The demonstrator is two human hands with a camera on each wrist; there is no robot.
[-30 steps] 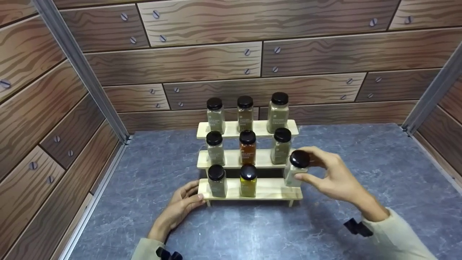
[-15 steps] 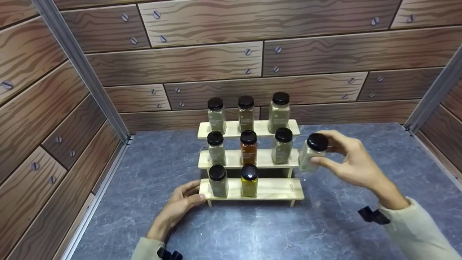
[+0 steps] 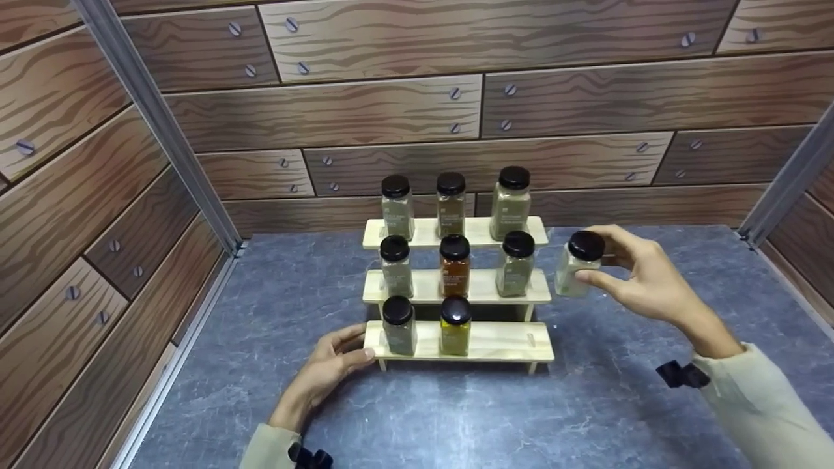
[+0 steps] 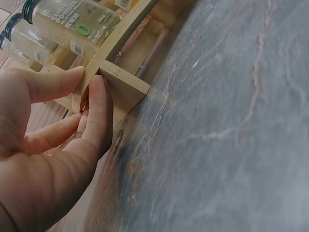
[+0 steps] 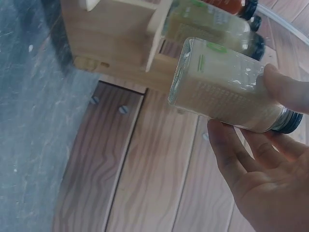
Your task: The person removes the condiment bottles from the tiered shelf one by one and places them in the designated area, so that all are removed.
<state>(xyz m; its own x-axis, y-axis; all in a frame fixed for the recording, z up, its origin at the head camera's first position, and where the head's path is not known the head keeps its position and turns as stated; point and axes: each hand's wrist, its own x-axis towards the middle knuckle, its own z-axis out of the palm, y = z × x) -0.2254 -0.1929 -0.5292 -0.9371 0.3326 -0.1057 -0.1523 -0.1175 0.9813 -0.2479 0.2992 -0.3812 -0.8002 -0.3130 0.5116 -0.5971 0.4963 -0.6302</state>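
My right hand (image 3: pixel 645 280) grips a spice jar (image 3: pixel 573 277) with a black lid between thumb and fingers. This jar is in the air, just right of the rack's middle tier; in the right wrist view its glass body (image 5: pixel 222 87) holds pale powder. At the left end of the bottom tier, my left hand (image 3: pixel 329 365) pinches the edge of the three-tier wooden rack (image 3: pixel 498 342), thumb on top and fingers below, as the left wrist view shows. A dark grey-green jar (image 3: pixel 399 329) and a yellow jar (image 3: pixel 455 329) stand on that bottom tier.
The middle tier carries three jars, one with orange-red spice (image 3: pixel 455 268). Three more, including a larger green one (image 3: pixel 511 205), stand on the top tier. The rack sits on a grey marbled tabletop (image 3: pixel 456 417). Wood-patterned walls (image 3: pixel 391 117) enclose the back and sides.
My right hand has lifted the jar off the right end of the bottom tier and carried it right and back. My left hand keeps its hold on the rack.
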